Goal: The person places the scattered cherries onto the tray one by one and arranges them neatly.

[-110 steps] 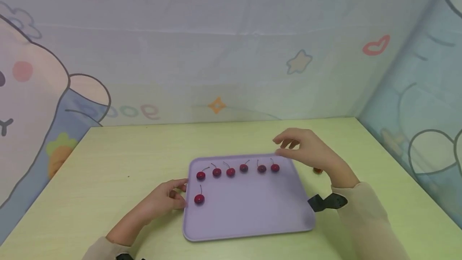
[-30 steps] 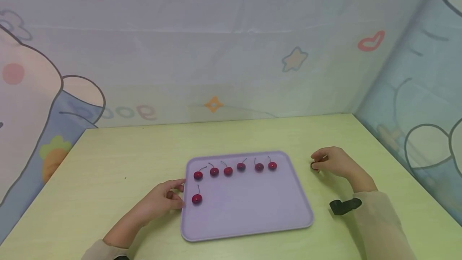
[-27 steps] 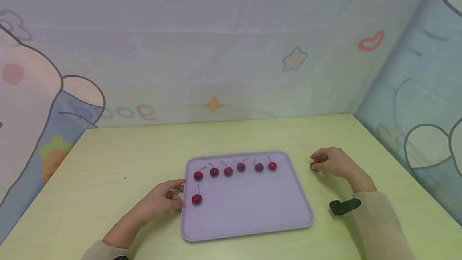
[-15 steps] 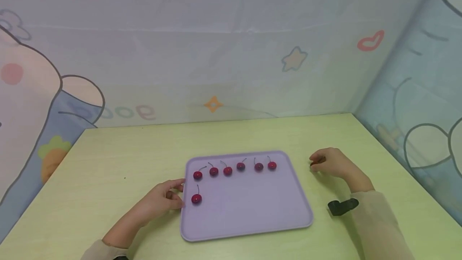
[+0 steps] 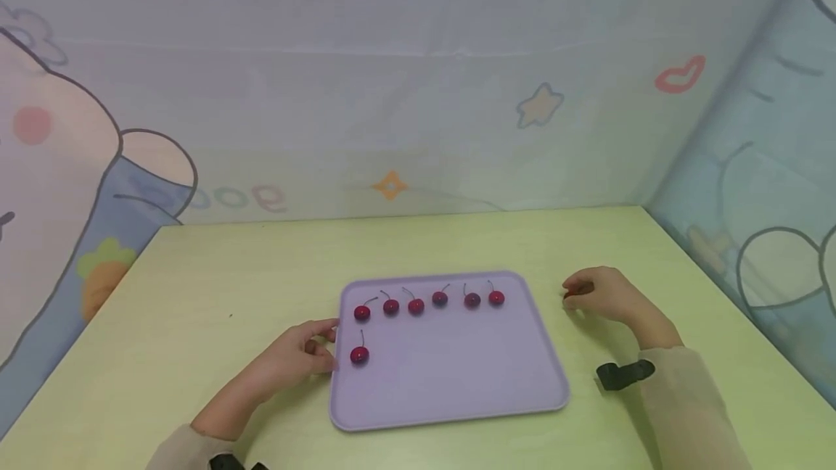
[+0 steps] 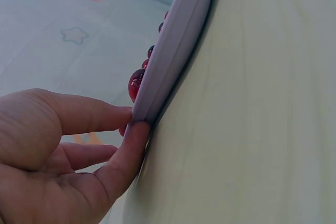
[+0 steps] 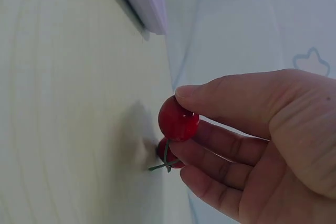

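Note:
In the head view a lilac tray lies on the table, with a row of several red cherries along its far side. A single cherry sits nearer, by the left rim. My left hand rests its thumb and fingertips, spaced apart, against the tray's left edge. To the right of the tray, my right hand pinches a cherry between thumb and fingers, close over the table. Just behind it in the right wrist view shows a second cherry, partly hidden, with green stems crossing.
The pale yellow-green table ends at a printed cloth backdrop at the back, and more cloth hangs along the right. A black strap crosses my right wrist.
My right hand was over the tray's far right corner 3.7 s ago; it moved right and down to the table and took hold of a cherry. The left hand stayed at the tray.

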The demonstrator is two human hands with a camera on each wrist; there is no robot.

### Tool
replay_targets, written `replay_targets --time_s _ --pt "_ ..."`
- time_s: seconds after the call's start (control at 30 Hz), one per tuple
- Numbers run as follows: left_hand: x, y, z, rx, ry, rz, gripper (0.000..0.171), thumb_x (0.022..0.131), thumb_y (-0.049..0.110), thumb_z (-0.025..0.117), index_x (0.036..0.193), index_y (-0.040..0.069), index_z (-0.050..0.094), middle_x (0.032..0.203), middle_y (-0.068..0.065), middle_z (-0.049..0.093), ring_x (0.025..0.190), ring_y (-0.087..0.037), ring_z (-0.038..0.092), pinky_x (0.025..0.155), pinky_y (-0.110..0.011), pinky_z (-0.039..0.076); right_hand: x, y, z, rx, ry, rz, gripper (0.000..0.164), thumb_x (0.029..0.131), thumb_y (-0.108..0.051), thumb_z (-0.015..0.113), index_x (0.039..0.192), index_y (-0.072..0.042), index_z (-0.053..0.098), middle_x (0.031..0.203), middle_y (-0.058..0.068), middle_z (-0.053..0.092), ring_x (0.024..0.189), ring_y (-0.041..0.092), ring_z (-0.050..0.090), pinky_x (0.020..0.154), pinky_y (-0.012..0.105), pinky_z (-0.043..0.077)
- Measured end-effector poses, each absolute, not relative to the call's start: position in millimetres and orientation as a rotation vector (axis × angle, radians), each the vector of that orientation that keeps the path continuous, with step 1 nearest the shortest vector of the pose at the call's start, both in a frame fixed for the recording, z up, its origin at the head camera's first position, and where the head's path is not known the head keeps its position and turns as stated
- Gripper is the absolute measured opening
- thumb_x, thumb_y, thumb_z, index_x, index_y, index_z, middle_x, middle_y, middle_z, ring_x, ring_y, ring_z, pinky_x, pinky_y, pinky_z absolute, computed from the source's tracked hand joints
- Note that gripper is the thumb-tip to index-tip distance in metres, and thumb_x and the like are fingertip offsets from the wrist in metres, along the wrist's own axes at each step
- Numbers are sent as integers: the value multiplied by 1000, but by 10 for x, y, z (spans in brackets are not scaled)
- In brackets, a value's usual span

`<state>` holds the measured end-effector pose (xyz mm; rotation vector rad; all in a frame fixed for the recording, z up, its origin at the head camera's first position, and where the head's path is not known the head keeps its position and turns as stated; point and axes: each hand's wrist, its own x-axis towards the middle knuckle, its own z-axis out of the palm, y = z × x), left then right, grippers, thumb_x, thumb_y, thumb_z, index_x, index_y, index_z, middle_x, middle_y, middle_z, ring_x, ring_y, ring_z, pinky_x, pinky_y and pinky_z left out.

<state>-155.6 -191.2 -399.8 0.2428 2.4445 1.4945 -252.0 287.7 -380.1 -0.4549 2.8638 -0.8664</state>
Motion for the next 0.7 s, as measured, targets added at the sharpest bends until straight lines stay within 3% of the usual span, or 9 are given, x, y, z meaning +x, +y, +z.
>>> replay_targets --time_s 0.7 --pt "-1532 -1888 -3949 205 2440 1502 65 80 -2 68 139 -10 42 118 -20 55 84 -18 55 64 -26 45 -2534 2752 -3639 -497 2872 -954 37 88 -16 68 117 6 63 110 19 67 101 32 63 81 42 52"
